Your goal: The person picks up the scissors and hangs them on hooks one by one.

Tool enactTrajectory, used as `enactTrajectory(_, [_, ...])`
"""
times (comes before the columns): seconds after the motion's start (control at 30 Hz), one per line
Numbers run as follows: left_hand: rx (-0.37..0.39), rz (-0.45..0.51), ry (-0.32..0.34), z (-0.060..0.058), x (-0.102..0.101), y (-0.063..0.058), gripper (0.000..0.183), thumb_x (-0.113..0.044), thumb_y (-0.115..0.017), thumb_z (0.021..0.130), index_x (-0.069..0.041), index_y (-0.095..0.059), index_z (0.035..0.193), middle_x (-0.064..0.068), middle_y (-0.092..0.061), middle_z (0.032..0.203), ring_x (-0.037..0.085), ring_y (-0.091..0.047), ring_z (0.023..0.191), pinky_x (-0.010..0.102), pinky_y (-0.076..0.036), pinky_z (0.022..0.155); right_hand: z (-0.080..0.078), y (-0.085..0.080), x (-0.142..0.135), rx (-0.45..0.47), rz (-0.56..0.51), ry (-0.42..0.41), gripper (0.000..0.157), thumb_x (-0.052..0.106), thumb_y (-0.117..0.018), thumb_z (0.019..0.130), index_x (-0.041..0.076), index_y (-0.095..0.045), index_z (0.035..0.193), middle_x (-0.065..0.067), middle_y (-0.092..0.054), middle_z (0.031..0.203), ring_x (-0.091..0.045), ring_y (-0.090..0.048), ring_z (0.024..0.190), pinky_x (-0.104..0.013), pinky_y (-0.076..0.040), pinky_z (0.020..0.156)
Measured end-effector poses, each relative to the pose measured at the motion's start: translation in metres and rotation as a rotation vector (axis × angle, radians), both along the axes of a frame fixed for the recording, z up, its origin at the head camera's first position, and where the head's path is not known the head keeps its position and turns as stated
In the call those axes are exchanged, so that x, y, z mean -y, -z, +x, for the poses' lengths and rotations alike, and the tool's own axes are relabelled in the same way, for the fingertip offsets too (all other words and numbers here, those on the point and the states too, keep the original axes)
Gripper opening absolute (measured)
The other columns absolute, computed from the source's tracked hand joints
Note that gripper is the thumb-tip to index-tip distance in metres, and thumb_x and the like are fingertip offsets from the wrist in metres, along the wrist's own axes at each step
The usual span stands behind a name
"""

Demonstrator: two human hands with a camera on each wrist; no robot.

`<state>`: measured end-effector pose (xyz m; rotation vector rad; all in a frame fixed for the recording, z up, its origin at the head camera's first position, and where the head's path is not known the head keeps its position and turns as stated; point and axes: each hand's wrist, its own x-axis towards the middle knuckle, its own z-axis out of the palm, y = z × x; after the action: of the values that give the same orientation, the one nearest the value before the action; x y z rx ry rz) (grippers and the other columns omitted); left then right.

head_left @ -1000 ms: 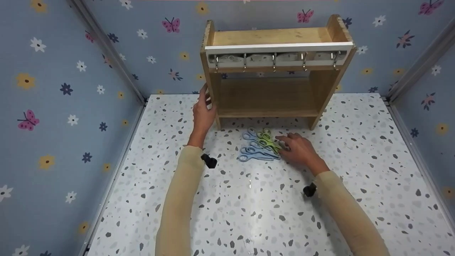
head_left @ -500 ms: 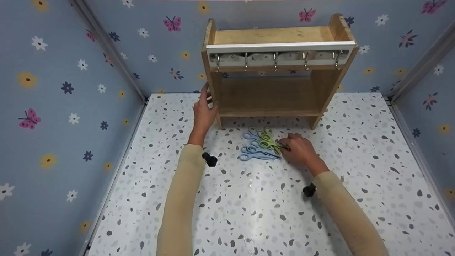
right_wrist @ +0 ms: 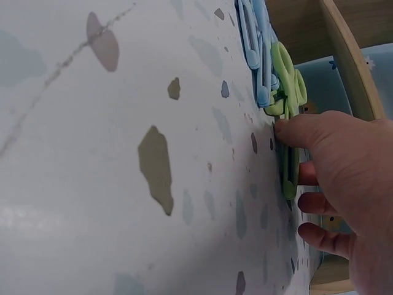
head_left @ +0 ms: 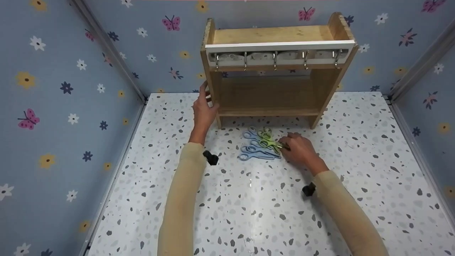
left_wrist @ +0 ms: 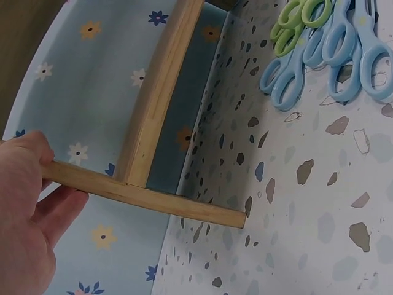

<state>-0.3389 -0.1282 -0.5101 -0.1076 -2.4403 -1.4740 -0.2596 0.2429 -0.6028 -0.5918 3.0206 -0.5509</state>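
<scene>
On the table sits a small wooden shelf (head_left: 266,96) with a row of metal hooks along its white front rail. My left hand (head_left: 204,110) grips its left side panel (left_wrist: 147,195), the thumb on one face and fingers on the other. In front of the shelf lie several blue scissors (head_left: 257,153) and green scissors (head_left: 268,142) in an overlapping pile. My right hand (head_left: 299,148) pinches the blade end of one pair of green scissors (right_wrist: 288,166) between thumb and fingers. Those scissors lie close over the tabletop, handles pointing left toward the pile.
The speckled white table (head_left: 249,213) runs back to a blue flowered wall (head_left: 149,39), with more such walls at left and right. The shelf's legs stand just behind the scissors. A black wrist mount (head_left: 308,190) hangs under the right sleeve.
My right hand's outstretched index finger has drawn in, and the hand has taken hold of the green scissors' blade end. The left hand keeps its place on the shelf.
</scene>
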Motion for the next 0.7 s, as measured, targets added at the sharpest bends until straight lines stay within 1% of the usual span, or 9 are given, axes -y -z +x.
enactTrajectory(0.13, [0.018, -0.026, -0.028, -0.0007, -0.0026, -0.0011, 0.081, -0.008, -0.072, 0.107, -0.017, -0.032, 0.177, 0.025, -0.061, 0.164, 0.044, -0.069, 0.145, 0.060, -0.062, 0.116, -0.0002, -0.0009, 0.0007, 0.027, -0.008, 0.021, 0.032, 0.022, -0.076, 0.105, 0.010, -0.080, 0.134, -0.019, -0.076, 0.123, -0.041, -0.072, 0.114, -0.063, -0.062, 0.097])
enactTrajectory(0.23, [0.022, -0.038, -0.041, -0.0010, -0.0036, -0.0008, 0.082, -0.007, -0.073, 0.107, -0.017, -0.033, 0.177, 0.024, -0.061, 0.165, 0.043, -0.069, 0.145, 0.059, -0.062, 0.116, -0.0005, -0.0012, 0.0015, 0.031, -0.010, 0.024, 0.031, 0.022, -0.076, 0.104, 0.009, -0.080, 0.132, -0.018, -0.076, 0.120, -0.040, -0.072, 0.111, -0.061, -0.062, 0.095])
enactTrajectory(0.37, [0.021, -0.034, -0.040, -0.0021, -0.0028, 0.0012, 0.083, -0.005, -0.074, 0.106, -0.016, -0.033, 0.177, 0.024, -0.061, 0.165, 0.043, -0.070, 0.143, 0.060, -0.062, 0.116, -0.0005, -0.0014, 0.0024, 0.028, -0.015, 0.024, 0.028, 0.021, -0.078, 0.103, 0.009, -0.080, 0.128, -0.017, -0.076, 0.114, -0.038, -0.072, 0.104, -0.058, -0.062, 0.090])
enactTrajectory(0.57, [0.034, -0.060, -0.039, -0.0024, -0.0019, 0.0024, 0.083, -0.007, -0.073, 0.107, -0.017, -0.031, 0.178, 0.022, -0.061, 0.164, 0.040, -0.070, 0.141, 0.055, -0.064, 0.113, -0.0007, -0.0001, 0.0022, 0.028, -0.014, 0.020, 0.021, 0.019, -0.077, 0.103, 0.010, -0.079, 0.122, -0.015, -0.074, 0.109, -0.034, -0.071, 0.095, -0.054, -0.061, 0.085])
enactTrajectory(0.7, [0.013, -0.057, -0.037, -0.0028, -0.0020, 0.0034, 0.083, -0.005, -0.074, 0.106, -0.015, -0.033, 0.177, 0.023, -0.062, 0.162, 0.042, -0.070, 0.141, 0.057, -0.064, 0.113, -0.0002, 0.0001, 0.0012, 0.011, -0.028, 0.006, 0.018, 0.018, -0.078, 0.102, 0.010, -0.079, 0.118, -0.014, -0.074, 0.106, -0.032, -0.071, 0.091, -0.053, -0.061, 0.082])
